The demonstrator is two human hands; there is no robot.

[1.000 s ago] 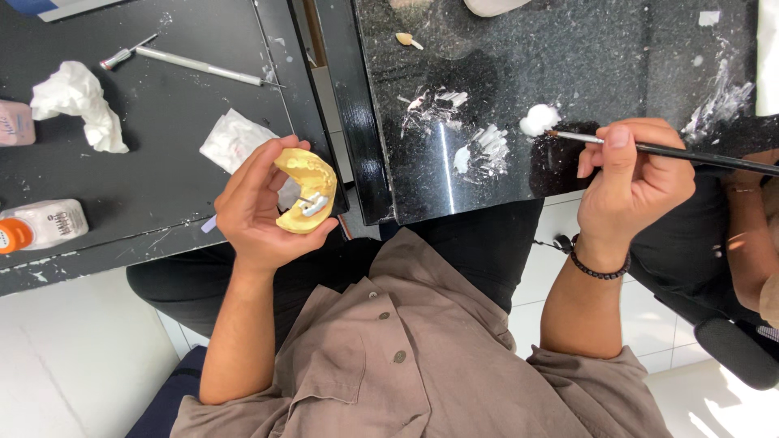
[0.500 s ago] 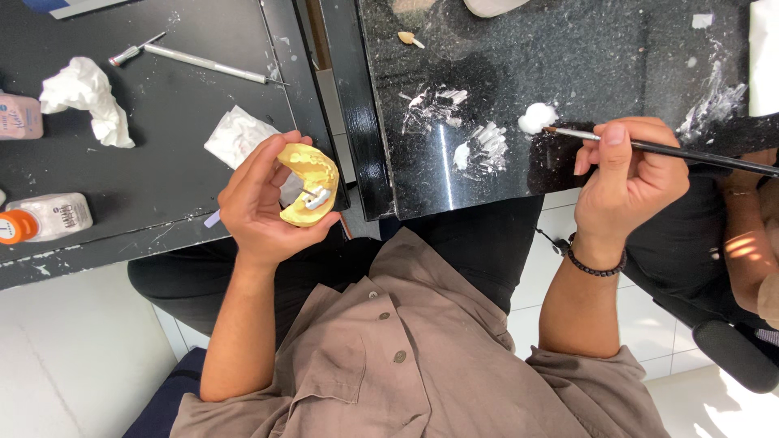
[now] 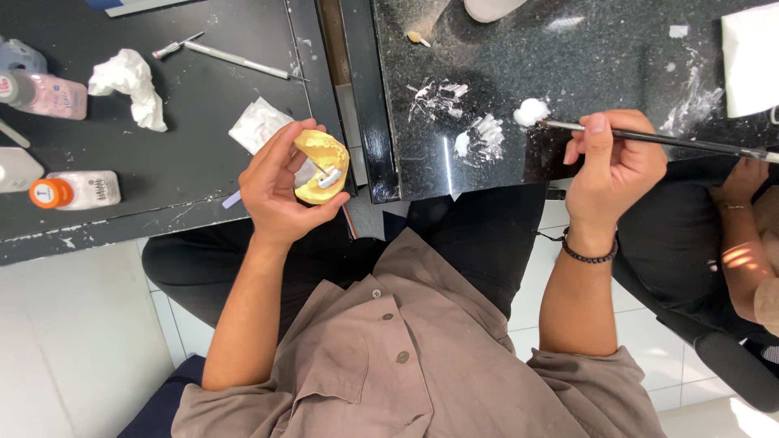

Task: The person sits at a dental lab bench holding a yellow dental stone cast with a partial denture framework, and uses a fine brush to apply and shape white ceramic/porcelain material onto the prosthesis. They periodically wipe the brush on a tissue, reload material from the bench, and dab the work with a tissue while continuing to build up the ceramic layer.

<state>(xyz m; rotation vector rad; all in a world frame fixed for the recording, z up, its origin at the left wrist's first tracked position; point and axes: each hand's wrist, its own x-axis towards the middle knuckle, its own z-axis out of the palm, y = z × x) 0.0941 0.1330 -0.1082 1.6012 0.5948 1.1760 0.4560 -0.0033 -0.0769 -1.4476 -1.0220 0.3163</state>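
Yellow dental cast (image 3: 323, 166), w/ a small grey metal piece on it, sat cupped in left hand (image 3: 280, 191), fingers curled round it, held off the table (image 3: 203, 97) edge. Right hand (image 3: 613, 166) lay well apart at approx 3 o'clock, pinching a thin black brush (image 3: 665, 139). Brush's long axis ran 3-to-9, tip touching a white paste blob (image 3: 531, 111).

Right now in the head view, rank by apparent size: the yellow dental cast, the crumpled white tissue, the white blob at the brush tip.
1. Crumpled white tissue, largest.
2. Yellow dental cast, in the left hand; close to the tissue, and it is raised nearer the camera, so this order is unsure.
3. White blob, clearly smallest.
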